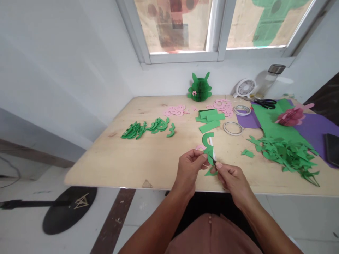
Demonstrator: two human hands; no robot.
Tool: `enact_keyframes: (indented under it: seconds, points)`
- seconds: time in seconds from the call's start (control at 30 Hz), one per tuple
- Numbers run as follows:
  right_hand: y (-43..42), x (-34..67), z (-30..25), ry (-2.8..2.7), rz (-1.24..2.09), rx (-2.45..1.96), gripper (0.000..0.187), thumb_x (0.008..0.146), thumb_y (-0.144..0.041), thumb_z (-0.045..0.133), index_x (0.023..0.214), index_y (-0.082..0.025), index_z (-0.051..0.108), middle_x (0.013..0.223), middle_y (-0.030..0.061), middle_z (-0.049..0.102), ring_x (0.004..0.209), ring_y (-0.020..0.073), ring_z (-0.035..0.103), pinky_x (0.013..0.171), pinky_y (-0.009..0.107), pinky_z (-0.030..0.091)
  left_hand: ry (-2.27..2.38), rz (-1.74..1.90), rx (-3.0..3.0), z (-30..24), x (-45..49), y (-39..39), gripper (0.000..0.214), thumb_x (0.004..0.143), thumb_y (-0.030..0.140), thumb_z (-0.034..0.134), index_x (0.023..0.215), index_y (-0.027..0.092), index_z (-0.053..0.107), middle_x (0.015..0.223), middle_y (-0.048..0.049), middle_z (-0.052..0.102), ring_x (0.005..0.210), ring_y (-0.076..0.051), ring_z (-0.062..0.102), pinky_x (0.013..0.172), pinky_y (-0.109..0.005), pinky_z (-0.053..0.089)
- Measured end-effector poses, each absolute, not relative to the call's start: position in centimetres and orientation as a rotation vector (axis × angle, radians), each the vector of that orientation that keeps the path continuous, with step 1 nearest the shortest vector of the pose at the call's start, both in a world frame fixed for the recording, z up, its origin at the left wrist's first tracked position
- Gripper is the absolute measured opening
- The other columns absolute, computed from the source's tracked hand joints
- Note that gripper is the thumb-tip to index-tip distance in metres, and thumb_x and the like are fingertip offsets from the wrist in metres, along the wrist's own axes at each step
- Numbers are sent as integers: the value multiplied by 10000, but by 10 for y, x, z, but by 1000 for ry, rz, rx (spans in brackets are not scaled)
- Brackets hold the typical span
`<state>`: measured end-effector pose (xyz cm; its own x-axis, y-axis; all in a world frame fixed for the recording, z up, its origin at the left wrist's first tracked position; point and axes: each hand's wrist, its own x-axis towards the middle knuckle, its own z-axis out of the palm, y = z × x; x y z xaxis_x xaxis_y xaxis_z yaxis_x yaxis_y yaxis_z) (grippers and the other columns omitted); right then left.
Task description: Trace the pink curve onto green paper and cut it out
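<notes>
My left hand is closed in a pinch on a curved green paper cut-out that stands up above the near edge of the wooden table. My right hand is closed too, its fingertips pinching the lower end of the same green piece, next to a thin white strip. A small pink paper ring lies just behind my left fingers. Another green piece lies under my hands.
A row of green cut-outs lies left of centre. Pink cut-outs, green strips, tape rolls, green scraps, purple and green sheets, scissors, a pink paper flower, a fan, a bottle and a green paper figure stand further back.
</notes>
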<state>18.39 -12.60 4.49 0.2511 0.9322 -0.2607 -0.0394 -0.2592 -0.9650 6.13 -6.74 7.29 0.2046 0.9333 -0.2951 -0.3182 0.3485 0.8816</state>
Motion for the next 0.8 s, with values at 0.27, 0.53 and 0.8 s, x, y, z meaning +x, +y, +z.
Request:
enact_keyframes:
  seconds: [0.27, 0.53, 0.8]
  points:
    - [-126, 184, 44, -877, 1198, -1516, 512, 753, -623, 584, 677, -126, 685, 462, -67, 259, 429, 65, 162, 405, 232, 84, 987, 1021, 751, 71, 63, -69, 219, 573, 290, 753, 638, 147, 600, 589, 16, 585, 569, -102, 548, 629, -254, 478]
    - [-127, 185, 44, -887, 1218, -1514, 506, 771, -616, 573, 707, -125, 680, 469, -75, 253, 427, 60, 168, 408, 229, 86, 953, 1044, 717, 70, 64, -71, 217, 577, 266, 758, 613, 139, 585, 606, 30, 565, 587, -87, 538, 702, -272, 496]
    - [-127, 184, 47, -865, 1242, -1463, 484, 770, -603, 583, 679, -135, 663, 449, -79, 258, 424, 62, 172, 413, 234, 82, 938, 1039, 717, 73, 63, -73, 188, 595, 231, 746, 623, 137, 585, 601, 37, 572, 580, -80, 543, 690, -258, 488]
